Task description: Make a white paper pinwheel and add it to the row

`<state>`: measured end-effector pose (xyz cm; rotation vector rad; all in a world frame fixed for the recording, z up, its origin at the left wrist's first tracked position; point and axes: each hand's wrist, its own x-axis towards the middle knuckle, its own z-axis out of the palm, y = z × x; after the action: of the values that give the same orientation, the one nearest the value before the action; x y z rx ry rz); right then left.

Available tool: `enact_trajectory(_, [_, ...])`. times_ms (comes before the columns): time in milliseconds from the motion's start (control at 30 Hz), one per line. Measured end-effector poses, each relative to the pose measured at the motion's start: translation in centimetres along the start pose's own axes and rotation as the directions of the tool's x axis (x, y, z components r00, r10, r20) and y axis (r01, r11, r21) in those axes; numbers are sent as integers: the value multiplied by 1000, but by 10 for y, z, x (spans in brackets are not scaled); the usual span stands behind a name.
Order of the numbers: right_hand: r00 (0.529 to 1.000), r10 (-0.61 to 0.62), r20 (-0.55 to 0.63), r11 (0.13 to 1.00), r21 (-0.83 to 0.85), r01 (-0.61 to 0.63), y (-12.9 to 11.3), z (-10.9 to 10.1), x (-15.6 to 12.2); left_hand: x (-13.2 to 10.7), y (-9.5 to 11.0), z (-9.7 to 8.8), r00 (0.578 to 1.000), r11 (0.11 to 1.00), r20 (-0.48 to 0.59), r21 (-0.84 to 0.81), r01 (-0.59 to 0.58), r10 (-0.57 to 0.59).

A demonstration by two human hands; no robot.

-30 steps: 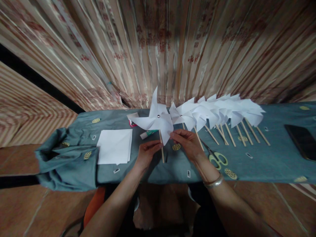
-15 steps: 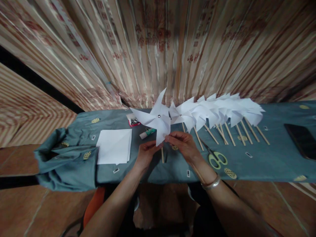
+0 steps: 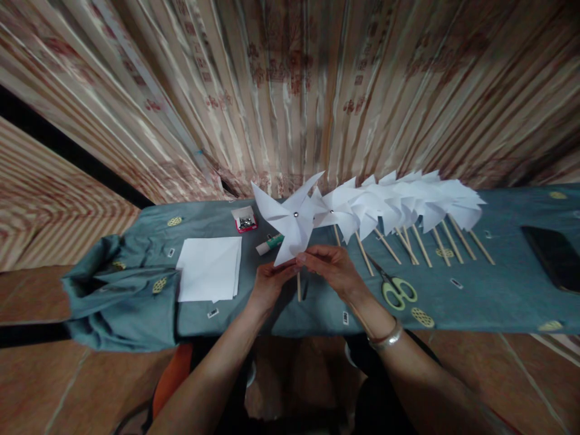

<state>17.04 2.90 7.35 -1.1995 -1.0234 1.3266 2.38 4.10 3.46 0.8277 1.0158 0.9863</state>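
A white paper pinwheel (image 3: 290,220) with a metal pin at its centre stands on a thin wooden stick (image 3: 298,286) above the table. My left hand (image 3: 268,283) is closed round the stick just under the paper. My right hand (image 3: 332,267) pinches the lowest blade tip with fingers and thumb. A silver bangle sits on my right wrist. To the right, a row of several finished white pinwheels (image 3: 399,202) lies overlapping on the grey-blue cloth (image 3: 475,290).
A stack of white paper squares (image 3: 209,267) lies left of my hands. A small red box of pins (image 3: 245,220) and a glue tube (image 3: 270,243) sit behind them. Green-handled scissors (image 3: 393,287) lie to the right; a black phone (image 3: 553,257) rests at the far right. Striped curtain behind.
The pinwheel's blades have turned clockwise under my right fingers, which moved left along the lower blade. My left hand stays on the stick.
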Motion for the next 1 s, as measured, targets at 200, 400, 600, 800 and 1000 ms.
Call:
enact_trajectory(200, [967,-140,-212,984,-138,112,4,-30,9,0,-2,-4,999,999,-45,42,28,-26])
enact_trajectory(400, [872,-227,-434,969,-192,157,15,-55,26,-4,-1,-3,995,995,23,-21,96,-95])
enact_trajectory(600, [929,-102,-355,994,-63,86,16,-54,28,-7,2,-3,989,988,37,-55,145,-143])
enact_trajectory(800, [947,-43,-317,998,37,58,13,-50,26,-6,3,-4,991,989,7,-60,134,-134])
enact_trajectory(1000, [943,-38,-330,995,74,66,14,-50,28,-5,2,-5,990,988,12,-63,138,-138])
